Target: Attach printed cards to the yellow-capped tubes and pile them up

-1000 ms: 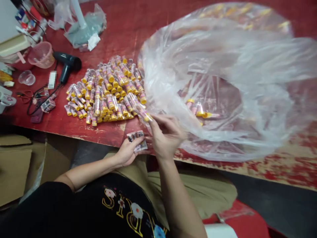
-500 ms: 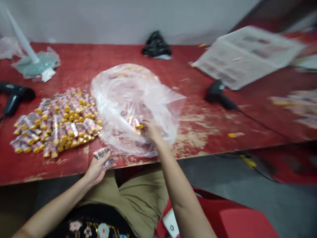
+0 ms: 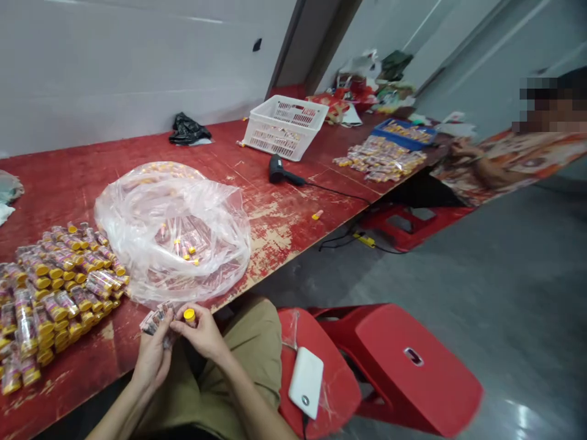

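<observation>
Over the table's front edge, my left hand (image 3: pixel 155 352) grips a small stack of printed film sleeves (image 3: pixel 153 318), thumb on top. Close against it, my right hand (image 3: pixel 202 332) pinches a small tube with a yellow cap (image 3: pixel 189 315), its lower part hidden by the fingers. Just beyond both hands lies a clear plastic bag (image 3: pixel 137 214), its mouth open on several loose yellow-capped tubes (image 3: pixel 186 247). At the left is a stacked pile of film-wrapped tubes (image 3: pixel 59 293) with yellow ends.
On the red table (image 3: pixel 270 214) are a black hair dryer (image 3: pixel 277 171), a white plastic basket (image 3: pixel 284 131), a black bag (image 3: pixel 189 129) and a loose tube (image 3: pixel 317 215). A co-worker (image 3: pixel 499 159) sits far right. Red stools (image 3: pixel 413 360) and a white power bank (image 3: pixel 306 382) are beside me.
My right hand has come out of the bag with a yellow-capped tube and moved next to my left hand. The view has swung right, bringing the co-worker into sight.
</observation>
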`<state>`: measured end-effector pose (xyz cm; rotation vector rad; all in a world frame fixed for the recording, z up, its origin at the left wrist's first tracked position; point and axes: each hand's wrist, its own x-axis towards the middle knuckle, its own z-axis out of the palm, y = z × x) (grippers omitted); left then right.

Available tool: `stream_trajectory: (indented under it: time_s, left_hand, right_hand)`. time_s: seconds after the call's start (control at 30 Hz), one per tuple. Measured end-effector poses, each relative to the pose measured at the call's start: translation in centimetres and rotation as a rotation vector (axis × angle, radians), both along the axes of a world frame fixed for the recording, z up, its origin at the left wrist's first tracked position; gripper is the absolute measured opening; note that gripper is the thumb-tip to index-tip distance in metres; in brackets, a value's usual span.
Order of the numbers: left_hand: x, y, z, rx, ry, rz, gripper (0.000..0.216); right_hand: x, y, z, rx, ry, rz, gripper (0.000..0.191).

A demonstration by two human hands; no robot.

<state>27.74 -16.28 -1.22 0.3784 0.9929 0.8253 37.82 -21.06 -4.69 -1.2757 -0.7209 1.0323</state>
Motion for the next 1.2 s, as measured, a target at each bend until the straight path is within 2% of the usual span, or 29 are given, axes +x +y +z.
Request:
stream_trajectory:
  time_s: [0.2, 0.33, 0.5, 0.67, 0.83, 1.0, 1.1, 1.2]
  left_hand:
    - [0.9, -1.1, 0.8, -0.002, -0.007, 0.0, 0.048]
    - [1.5, -1.4, 1.5, 0.07, 0.018, 0.006, 0.056]
    - [1.5, -1.2, 1.9, 0.094, 0.1, 0.07, 0.066]
    - [2.2, -0.6, 2.4, 0.066, 0.083, 0.03, 0.068]
    - [3.0, -0.6, 3.5, 0.087, 0.01, -0.05, 0.066]
    - [3.2, -0.3, 4.5, -0.043, -0.058, 0.015, 0.07]
    - [3.2, 0.0, 4.9, -0.155, -0.131, 0.035, 0.069]
    - [3.1, -0.3, 5.3, -0.21, -0.168, 0.033, 0.066]
  right_hand:
    - [0.8, -0.7, 0.3, -0.007, 0.017, -0.141, 0.033]
    - [1.1, -1.3, 0.8, -0.008, 0.0, -0.153, 0.027]
    - [1.0, -1.4, 1.3, 0.011, -0.052, -0.157, 0.033]
    - [1.0, -1.1, 1.9, 0.026, -0.141, -0.228, 0.031]
    - [2.5, -1.7, 2.8, 0.043, -0.18, -0.288, 0.039]
    - [4.4, -4.8, 3.5, 0.045, -0.18, -0.401, 0.043]
    - [4.3, -5.7, 4.2, 0.17, -0.17, -0.505, 0.045]
    - [3.1, -5.4, 4.9, 0.305, -0.092, -0.598, 0.044]
